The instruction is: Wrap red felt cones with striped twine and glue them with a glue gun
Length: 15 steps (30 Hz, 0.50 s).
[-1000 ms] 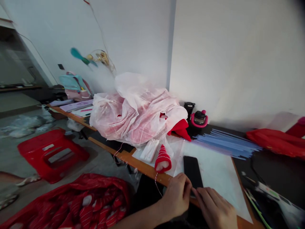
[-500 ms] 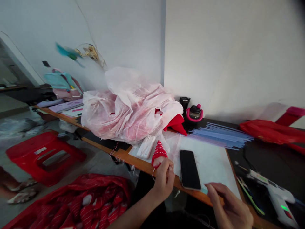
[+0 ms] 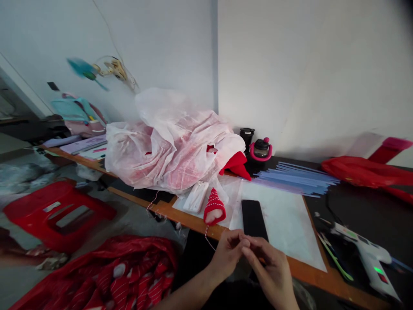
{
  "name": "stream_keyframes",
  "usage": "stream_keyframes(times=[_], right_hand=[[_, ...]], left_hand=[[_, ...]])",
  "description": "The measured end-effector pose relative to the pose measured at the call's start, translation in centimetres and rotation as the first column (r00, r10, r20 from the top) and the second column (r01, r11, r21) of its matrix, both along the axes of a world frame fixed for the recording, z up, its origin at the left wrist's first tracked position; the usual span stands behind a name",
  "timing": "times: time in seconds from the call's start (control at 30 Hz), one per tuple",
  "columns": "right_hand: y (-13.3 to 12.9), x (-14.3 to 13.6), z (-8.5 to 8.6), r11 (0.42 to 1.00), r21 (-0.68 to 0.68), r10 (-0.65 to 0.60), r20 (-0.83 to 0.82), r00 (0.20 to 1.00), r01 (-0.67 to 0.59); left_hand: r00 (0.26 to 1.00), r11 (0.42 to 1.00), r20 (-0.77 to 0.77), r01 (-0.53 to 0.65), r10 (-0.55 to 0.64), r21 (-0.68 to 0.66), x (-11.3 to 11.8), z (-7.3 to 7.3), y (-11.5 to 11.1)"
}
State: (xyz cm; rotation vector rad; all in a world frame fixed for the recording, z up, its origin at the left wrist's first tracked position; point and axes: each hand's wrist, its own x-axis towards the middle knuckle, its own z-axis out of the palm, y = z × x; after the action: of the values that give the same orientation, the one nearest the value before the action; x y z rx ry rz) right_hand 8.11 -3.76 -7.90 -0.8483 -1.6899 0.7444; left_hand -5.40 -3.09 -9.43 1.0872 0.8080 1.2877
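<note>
A small red cone hat (image 3: pixel 214 208) with white stripes lies at the table's front edge, its striped cord hanging down. Just below and right of it, my left hand (image 3: pixel 227 254) is closed in a pinch, fingertips touching those of my right hand (image 3: pixel 269 262), which is pinched too. Whatever lies between the fingertips is too small to make out. Behind my hands a black phone (image 3: pixel 254 217) rests on white sheets (image 3: pixel 287 224), its lower end partly covered by my right hand. A clear case (image 3: pixel 196 196) sits left of the hat.
A big white plastic bag (image 3: pixel 174 146) fills the table's back left. Blue strips (image 3: pixel 297 178), a bottle (image 3: pixel 260 150) and a glue gun (image 3: pixel 363 247) lie to the right. On the floor are a red stool (image 3: pixel 54 211) and a red bag (image 3: pixel 129 245) of striped pieces; a person's foot shows nearby.
My left hand has let go of the red hat, which now lies on the table edge, and moved down and right. My right hand has moved left, and the fingertips now meet.
</note>
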Motion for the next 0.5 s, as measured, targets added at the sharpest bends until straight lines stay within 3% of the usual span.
stream_keyframes(times=[0.13, 0.27, 0.5], right_hand=[[0.0, -0.2, 0.0, 0.998, 0.019, -0.063, 0.005, 0.998, 0.063], [0.0, 0.3, -0.2, 0.985, 0.139, -0.112, 0.050, 0.992, 0.104], [0.0, 1.8, -0.3, 0.997, -0.028, 0.070, 0.041, 0.997, -0.069]], left_hand=[[1.000, 0.999, 0.010, -0.004, 0.004, -0.050, 0.1, -0.6, -0.2], [0.994, 0.995, -0.062, -0.096, 0.094, -0.030, -0.2, -1.1, -0.4], [0.986, 0.998, -0.156, -0.054, 0.057, 0.027, -0.7, -0.2, -0.6]])
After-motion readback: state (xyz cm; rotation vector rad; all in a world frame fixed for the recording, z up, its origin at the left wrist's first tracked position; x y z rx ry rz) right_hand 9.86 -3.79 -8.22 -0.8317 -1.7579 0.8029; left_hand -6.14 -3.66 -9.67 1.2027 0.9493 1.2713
